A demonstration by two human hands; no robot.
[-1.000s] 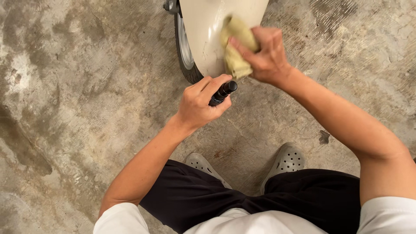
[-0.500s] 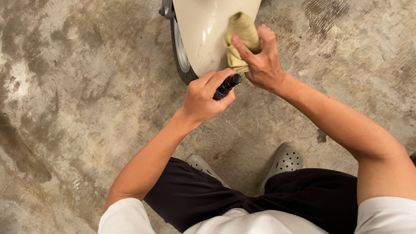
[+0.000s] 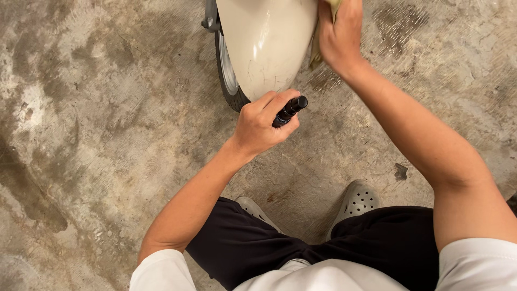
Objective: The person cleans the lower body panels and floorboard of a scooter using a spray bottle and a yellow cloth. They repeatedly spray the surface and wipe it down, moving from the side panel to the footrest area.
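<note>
1. The left hand [image 3: 262, 125] is closed around a small black bottle [image 3: 290, 109]; the fingers wrap its body, and the capped end sticks out past the thumb and forefinger, pointing up and to the right.
2. The bottle sits just below the lower edge of the cream fender [image 3: 266, 43], near it; contact between the two cannot be told.
3. The right hand [image 3: 338, 33] lies above and to the right of the left hand, pressed against the fender's right side.
4. A yellow cloth [image 3: 319, 46] shows in part under the right hand, between palm and fender. The fingers run past the top edge of the view, so how firmly they hold it cannot be told.
5. The tyre [image 3: 229, 81] shows to the left of the fender, just above the left hand.
6. Two grey perforated shoes [image 3: 356, 200] stand on the stained concrete floor [image 3: 91, 134], below both hands.
7. Black shorts [image 3: 258, 248] and white sleeves fill the lower edge.
</note>
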